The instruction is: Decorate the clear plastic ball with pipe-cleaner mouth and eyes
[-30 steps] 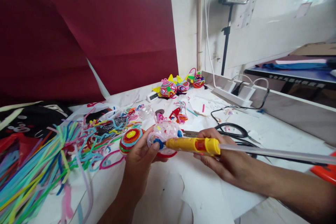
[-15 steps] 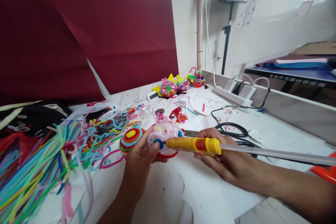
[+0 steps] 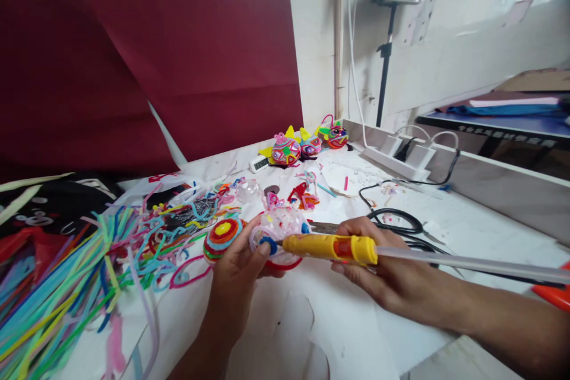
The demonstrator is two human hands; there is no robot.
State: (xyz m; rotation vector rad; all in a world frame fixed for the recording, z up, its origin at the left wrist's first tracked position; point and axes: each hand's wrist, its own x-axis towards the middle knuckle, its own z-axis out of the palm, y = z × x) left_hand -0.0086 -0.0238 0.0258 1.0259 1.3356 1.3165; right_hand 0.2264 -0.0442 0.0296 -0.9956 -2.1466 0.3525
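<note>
My left hand [image 3: 243,255] is closed around a clear plastic ball [image 3: 282,222] trimmed with pink, blue and red pipe cleaner. Its thumb lies against a blue pipe-cleaner coil [image 3: 268,243] on the ball's near left side. In my right hand [image 3: 378,267] is a yellow hot glue gun [image 3: 329,247], a long translucent glue stick [image 3: 472,262] running out of its back end to the right. The gun's nozzle points left and meets or almost meets the blue coil. Just left of the ball sits a dome [image 3: 222,236] wound in red, yellow and blue rings.
Loose pipe cleaners [image 3: 66,297] in many colours cover the left side. Finished fish-like ornaments [image 3: 285,148] and a small digital timer [image 3: 259,164] stand at the back. A black cable [image 3: 396,219] coils near a white power strip [image 3: 394,163] on the right. Scissors [image 3: 324,227] lie behind the gun.
Hardly anything differs. The glue gun and my right hand have shifted very slightly to the right; the ball stays in my left hand.
</note>
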